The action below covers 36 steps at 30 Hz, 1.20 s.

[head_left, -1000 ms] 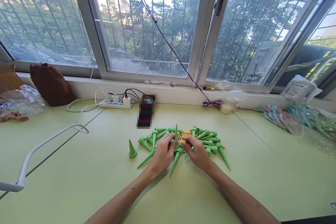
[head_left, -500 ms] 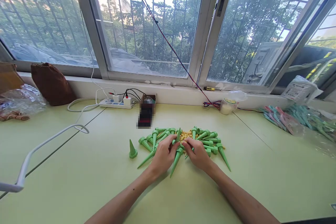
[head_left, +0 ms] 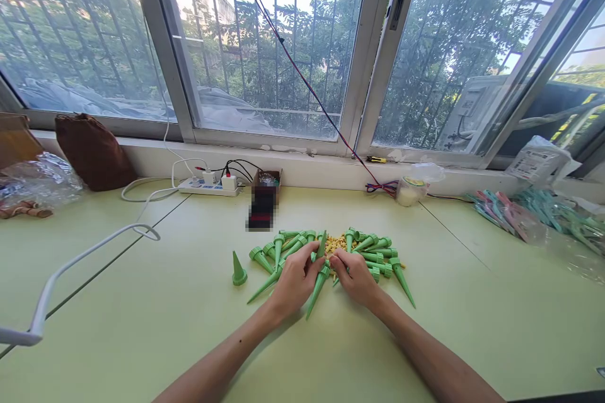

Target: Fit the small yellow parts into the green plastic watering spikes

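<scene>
Hands: left hand (head_left: 295,280) grips a green spike (head_left: 321,245), fingers clamped on it; right hand (head_left: 357,278) pinches something small beside it, I cannot tell what.
Place: over the spike pile (head_left: 373,252) and yellow bits (head_left: 336,243) on the desk (head_left: 142,315).
Risk: the spike may slip and scatter the loose bits.

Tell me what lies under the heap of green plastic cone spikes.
Small yellow pieces show amid the heap of green plastic cone spikes, resting on the pale green table. Both hands cover its near middle.
</scene>
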Available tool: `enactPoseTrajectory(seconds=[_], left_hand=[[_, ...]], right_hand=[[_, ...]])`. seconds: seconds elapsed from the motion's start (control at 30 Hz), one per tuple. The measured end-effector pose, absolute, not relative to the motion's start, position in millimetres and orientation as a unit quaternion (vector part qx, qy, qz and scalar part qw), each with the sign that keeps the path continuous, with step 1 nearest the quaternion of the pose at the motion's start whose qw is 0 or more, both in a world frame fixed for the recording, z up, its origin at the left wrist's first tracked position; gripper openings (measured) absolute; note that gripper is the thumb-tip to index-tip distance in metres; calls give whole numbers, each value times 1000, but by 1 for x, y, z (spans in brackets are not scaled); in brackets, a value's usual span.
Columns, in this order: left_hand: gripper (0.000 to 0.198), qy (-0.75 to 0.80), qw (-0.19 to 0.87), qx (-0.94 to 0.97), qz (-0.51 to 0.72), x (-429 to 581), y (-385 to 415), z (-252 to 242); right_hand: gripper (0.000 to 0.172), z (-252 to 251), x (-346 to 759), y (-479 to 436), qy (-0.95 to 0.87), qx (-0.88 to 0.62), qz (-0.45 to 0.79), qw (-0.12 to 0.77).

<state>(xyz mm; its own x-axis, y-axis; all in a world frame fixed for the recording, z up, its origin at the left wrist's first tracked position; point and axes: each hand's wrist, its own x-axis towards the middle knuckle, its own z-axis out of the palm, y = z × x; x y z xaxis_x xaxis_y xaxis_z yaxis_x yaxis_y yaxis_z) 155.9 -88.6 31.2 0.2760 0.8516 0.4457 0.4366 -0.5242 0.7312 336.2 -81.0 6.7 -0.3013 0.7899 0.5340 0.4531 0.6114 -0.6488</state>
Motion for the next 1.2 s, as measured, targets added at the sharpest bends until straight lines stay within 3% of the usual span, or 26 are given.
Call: enactPoseTrajectory(seconds=[0.2, 0.4, 0.73, 1.2], left_hand=[[16, 425, 260, 754, 429, 156, -87, 30], [18, 416, 320, 726, 444, 156, -84, 31], [26, 401, 443, 647, 475, 155, -76, 31], [32, 414, 466, 617, 481, 155, -77, 32]], right_hand=[[42, 6, 336, -81, -781, -401, 190, 440], [19, 7, 334, -83, -770, -385, 207, 464], [18, 3, 334, -80, -778, -352, 211, 475], [15, 2, 335, -80, -787, -339, 194, 478]])
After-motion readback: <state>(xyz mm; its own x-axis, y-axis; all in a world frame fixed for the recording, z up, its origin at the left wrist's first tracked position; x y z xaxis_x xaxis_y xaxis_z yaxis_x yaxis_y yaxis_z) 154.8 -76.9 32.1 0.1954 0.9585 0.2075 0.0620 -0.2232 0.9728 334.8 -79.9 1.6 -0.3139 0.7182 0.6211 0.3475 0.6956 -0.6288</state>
